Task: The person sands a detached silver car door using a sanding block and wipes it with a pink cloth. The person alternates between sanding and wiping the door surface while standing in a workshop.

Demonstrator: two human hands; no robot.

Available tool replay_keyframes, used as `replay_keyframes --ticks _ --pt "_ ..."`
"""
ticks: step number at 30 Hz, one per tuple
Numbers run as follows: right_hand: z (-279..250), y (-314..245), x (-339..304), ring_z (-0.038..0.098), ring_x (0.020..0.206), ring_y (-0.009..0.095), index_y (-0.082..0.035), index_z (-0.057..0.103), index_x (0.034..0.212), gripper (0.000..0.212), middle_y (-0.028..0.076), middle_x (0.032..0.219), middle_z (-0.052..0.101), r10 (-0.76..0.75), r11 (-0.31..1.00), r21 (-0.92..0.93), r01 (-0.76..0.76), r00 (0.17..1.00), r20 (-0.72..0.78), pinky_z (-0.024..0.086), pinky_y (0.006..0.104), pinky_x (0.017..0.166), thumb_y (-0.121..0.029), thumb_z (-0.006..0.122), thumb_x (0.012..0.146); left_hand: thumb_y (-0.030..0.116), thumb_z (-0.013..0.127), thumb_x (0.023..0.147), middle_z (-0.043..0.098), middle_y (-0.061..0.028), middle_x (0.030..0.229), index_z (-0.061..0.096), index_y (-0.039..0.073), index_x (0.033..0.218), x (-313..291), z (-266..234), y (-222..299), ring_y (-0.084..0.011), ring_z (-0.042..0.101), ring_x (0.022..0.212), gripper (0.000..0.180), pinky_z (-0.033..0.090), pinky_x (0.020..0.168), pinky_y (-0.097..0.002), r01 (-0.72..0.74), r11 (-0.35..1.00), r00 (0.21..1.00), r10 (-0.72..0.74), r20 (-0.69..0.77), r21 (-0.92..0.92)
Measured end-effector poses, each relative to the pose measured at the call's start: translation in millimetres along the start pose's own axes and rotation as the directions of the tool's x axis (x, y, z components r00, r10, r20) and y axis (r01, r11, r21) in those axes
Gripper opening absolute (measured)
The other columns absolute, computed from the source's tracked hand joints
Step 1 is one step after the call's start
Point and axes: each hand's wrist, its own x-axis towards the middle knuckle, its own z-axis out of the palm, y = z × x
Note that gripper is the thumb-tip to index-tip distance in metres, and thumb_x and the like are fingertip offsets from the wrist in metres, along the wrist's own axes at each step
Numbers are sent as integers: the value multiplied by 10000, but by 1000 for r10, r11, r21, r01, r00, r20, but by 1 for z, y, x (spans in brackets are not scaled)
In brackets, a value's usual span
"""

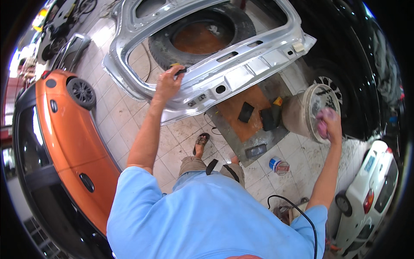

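Note:
A silver car tailgate frame (250,74) lies on a large black tyre (157,41). My left hand (168,84) is at the frame's near left side, its fingers closed on a small black pad (181,71); a bit of yellow shows beside it. On the right, my right hand (333,123) is over the mouth of a pale, dirty bucket (297,114), closed on a wet-looking pink cloth (321,128). Whether that is a cloth or a sponge is hard to make out, as the fingers cover part of it.
Below the frame, a grey board (276,88) carries a brown sheet (241,95), black sheets (246,112) and a dark block (256,150). A small blue-and-red can (279,165) stands on the tiles. An orange car (73,129) is at left, a black car (345,47) at right.

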Motion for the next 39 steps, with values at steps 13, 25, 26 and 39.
replay_keyframes --ticks 13,25,26,39 --pt "324 -101 60 636 1266 346 -185 614 1417 728 132 1416 572 -165 856 -516 37 965 -205 554 482 1023 -470 864 795 412 508 1083 492 -221 1596 450 96 1597 -49 -11 -19 -366 476 1479 606 422 1173 -473 -483 863 770 336 543 151" --pt "330 -78 66 645 1278 429 -116 483 1549 899 255 1712 223 -205 872 -485 70 951 -231 576 494 988 -526 834 830 524 471 1079 493 -305 1556 379 39 1608 33 86 49 -401 425 1499 723 396 1190 -460 -505 851 715 316 623 148" --pt "327 -79 67 643 1286 435 -107 452 1570 948 266 1733 177 -192 887 -457 69 955 -228 576 494 992 -538 840 820 513 475 1078 473 -281 1584 363 49 1623 11 57 32 -386 398 1522 725 394 1194 -467 -551 816 703 343 623 172" --pt "330 -88 74 670 1248 446 -124 462 1525 947 300 1727 159 -54 883 -468 -42 980 -190 580 512 998 -492 902 771 387 536 1087 545 -242 1519 546 106 1514 147 204 73 -415 599 1320 511 533 1006 -495 -956 262 292 782 551 135"
